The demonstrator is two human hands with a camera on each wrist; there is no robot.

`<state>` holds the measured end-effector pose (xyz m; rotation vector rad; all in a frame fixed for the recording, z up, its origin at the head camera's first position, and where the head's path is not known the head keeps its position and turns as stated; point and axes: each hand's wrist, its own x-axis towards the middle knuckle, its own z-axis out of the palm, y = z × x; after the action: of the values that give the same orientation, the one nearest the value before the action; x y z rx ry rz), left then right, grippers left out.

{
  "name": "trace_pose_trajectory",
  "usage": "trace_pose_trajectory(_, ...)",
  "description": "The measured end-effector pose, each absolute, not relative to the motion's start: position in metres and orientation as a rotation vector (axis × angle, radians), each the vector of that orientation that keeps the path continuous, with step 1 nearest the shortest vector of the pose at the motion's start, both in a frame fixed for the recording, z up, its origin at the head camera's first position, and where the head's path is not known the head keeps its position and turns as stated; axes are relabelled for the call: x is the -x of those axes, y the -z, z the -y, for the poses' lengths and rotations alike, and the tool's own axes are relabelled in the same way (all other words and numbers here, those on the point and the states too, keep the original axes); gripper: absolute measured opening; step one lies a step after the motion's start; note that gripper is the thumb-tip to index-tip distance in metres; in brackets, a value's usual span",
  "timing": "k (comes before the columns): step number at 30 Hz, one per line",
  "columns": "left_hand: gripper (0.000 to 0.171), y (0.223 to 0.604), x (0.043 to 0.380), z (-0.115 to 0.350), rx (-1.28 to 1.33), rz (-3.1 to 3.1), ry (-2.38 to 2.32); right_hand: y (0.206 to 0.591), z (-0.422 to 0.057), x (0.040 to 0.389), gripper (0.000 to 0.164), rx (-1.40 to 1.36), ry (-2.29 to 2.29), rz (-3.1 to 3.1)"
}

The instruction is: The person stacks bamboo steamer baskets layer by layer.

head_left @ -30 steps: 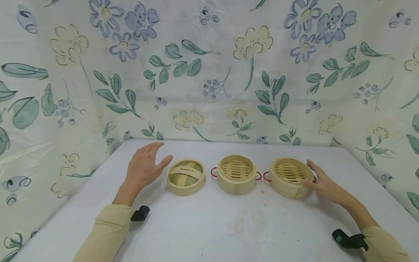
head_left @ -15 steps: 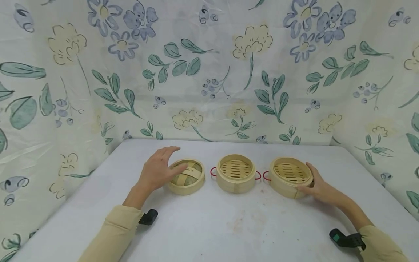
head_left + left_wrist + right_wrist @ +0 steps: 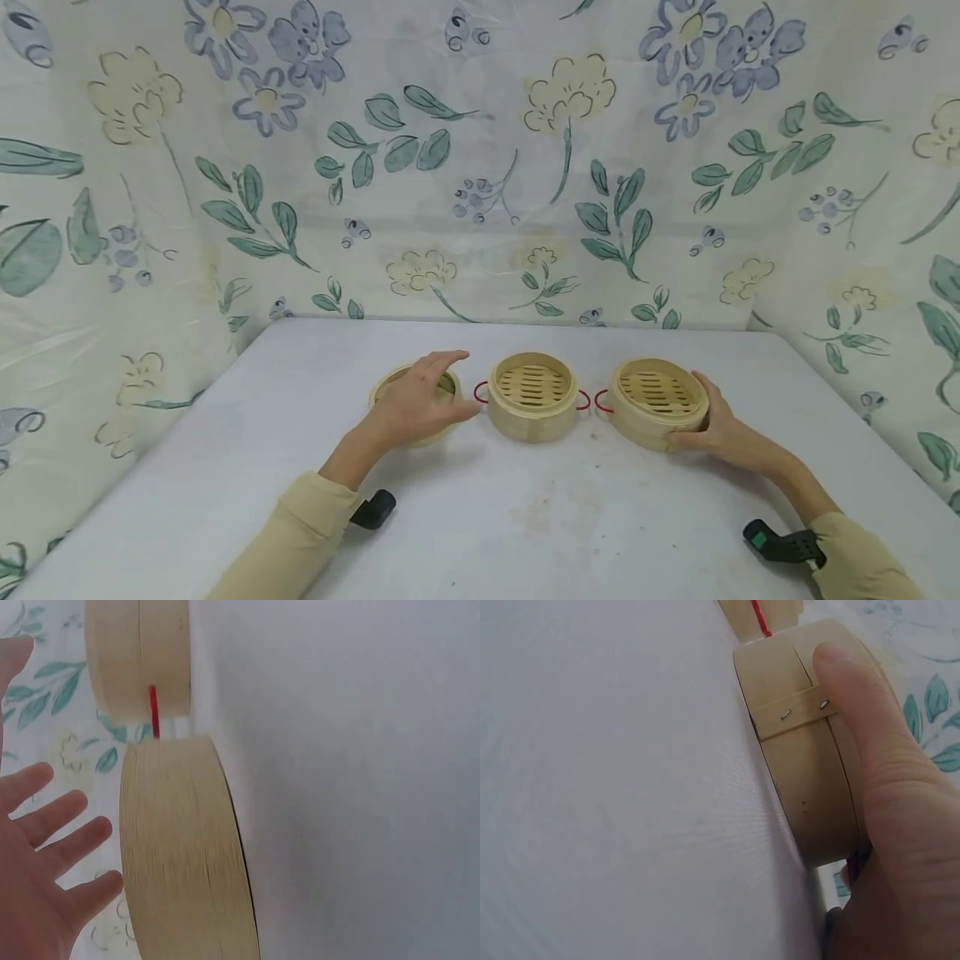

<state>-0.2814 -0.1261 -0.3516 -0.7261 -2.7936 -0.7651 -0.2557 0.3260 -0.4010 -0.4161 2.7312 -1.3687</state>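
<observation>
Three round bamboo pieces stand in a row on the white table. Leftmost is a bamboo steamer lid (image 3: 384, 382), partly covered by my left hand (image 3: 416, 404), which passes over it with fingers spread and holding nothing. In the left wrist view those fingers stand beside the rim of the lid (image 3: 184, 847). The middle steamer basket (image 3: 534, 425), slatted and with red side loops, is just right of the left fingertips. My right hand (image 3: 723, 429) grips the right side of the right steamer basket (image 3: 648, 421). Its thumb (image 3: 855, 690) lies across that basket's wall, near a stapled bamboo strip.
The white table (image 3: 487, 533) bears some faint stains in front of the baskets. A floral sheet (image 3: 480, 183) rises behind the table and along both sides. Black wrist cameras hang below the left sleeve (image 3: 300, 517) and right sleeve (image 3: 862, 550).
My left hand has moved right, from beside the lid to over it, toward the middle basket. My right hand has closed in on the right basket's side. The head view has shifted slightly.
</observation>
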Motion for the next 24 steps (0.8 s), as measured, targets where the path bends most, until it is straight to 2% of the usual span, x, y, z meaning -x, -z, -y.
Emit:
trace_pose_trajectory(9, 0.097, 0.359, 0.287, 0.093, 0.768, 2.868, 0.937, 0.405, -0.328, 0.258, 0.12, 0.41, 1.369, -2.743)
trace_pose_trajectory(17, 0.121, 0.362, 0.298, 0.066, 0.891, 2.986, 0.888, 0.408, -0.327, 0.258, 0.12, 0.414, 1.39, -2.754)
trace_pose_trajectory(24, 0.128, 0.363, 0.303, 0.057, 0.845, 3.015, 0.806, 0.404, -0.327, 0.259, 0.12, 0.374, 1.357, -2.775)
